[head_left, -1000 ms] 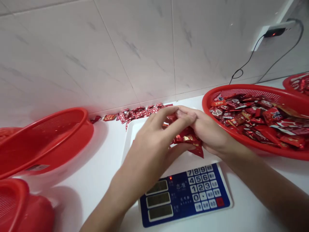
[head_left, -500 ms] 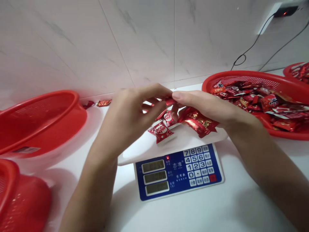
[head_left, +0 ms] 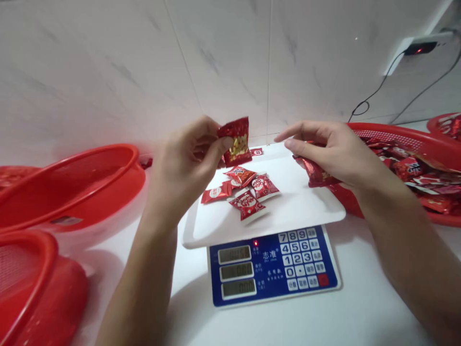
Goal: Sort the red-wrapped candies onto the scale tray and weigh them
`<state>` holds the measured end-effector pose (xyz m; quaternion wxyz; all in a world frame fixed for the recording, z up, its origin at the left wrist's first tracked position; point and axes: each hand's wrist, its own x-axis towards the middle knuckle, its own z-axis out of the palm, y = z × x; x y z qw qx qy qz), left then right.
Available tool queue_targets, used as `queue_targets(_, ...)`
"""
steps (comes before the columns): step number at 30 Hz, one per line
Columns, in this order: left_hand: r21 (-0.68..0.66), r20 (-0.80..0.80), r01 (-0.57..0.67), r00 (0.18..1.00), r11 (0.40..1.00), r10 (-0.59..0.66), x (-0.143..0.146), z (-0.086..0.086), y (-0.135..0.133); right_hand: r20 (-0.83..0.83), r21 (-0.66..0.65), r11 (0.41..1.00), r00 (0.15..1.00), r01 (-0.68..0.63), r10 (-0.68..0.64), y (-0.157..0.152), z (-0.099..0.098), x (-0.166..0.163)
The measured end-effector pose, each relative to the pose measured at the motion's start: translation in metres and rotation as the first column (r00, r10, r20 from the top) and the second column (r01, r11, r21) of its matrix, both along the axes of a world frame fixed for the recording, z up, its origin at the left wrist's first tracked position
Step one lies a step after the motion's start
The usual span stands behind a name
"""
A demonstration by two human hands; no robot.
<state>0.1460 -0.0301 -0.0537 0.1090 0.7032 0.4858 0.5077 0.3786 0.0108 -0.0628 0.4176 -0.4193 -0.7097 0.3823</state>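
My left hand (head_left: 196,156) pinches a red and gold snack packet (head_left: 236,142) upright above the scale's white tray (head_left: 298,206). Over the right side of the tray, my right hand (head_left: 324,146) holds at least one more red packet (head_left: 317,172) under its curled fingers, with the index finger and thumb apart. On the tray lie several small red packets (head_left: 247,204) in a loose group. The digital scale (head_left: 275,269) shows a blue panel with number keys and three small displays; its red light is lit.
A red plastic basket (head_left: 382,132) full of red packets stands at the right, with part of another basket (head_left: 441,120) behind it. More red baskets (head_left: 104,192) stand at the left. A tiled wall (head_left: 223,62) closes off the back; a cable (head_left: 382,81) hangs from a plug there.
My hands, together over the tray before, have moved apart. The left now holds a packet up, and the right has shifted right with its packet. More packets on the tray show.
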Motion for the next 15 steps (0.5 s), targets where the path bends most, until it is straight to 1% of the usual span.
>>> queue_targets(1,0.0,0.013,0.008,1.0,1.0,-0.008,0.0,-0.002,-0.001,0.024,0.001,1.0,1.0,0.009,-0.009,-0.001,0.001,0.001)
queue_targets(3,-0.022,-0.028,-0.011,1.0,1.0,0.01,-0.002,-0.004,-0.002,0.084,-0.003,1.0,0.996,0.015,-0.015,-0.002,0.003,0.001)
queue_targets(7,-0.076,-0.228,-0.128,0.968,0.989,0.108,-0.003,-0.004,-0.012,0.197,-0.013,1.0,0.98,-0.018,0.02,-0.008,-0.002,-0.008)
queue_targets(10,-0.11,-0.317,-0.15,0.942,0.983,0.108,0.001,0.0,-0.02,0.268,0.024,0.996,0.961,-0.082,0.072,-0.015,-0.007,-0.016)
queue_targets(11,-0.107,-0.336,-0.151,0.936,0.983,0.107,0.003,0.001,-0.022,0.273,0.033,0.994,0.957,-0.108,0.095,-0.017,-0.008,-0.018)
queue_targets(13,-0.091,-0.352,-0.14,0.931,0.986,0.099,0.007,-0.001,-0.025,0.227,0.042,0.984,0.961,-0.171,0.158,-0.022,-0.007,-0.019)
queue_targets(15,-0.081,-0.314,-0.099,0.947,0.992,0.069,0.01,-0.004,-0.027,0.154,0.042,0.97,0.961,-0.241,0.232,-0.026,-0.003,-0.017)
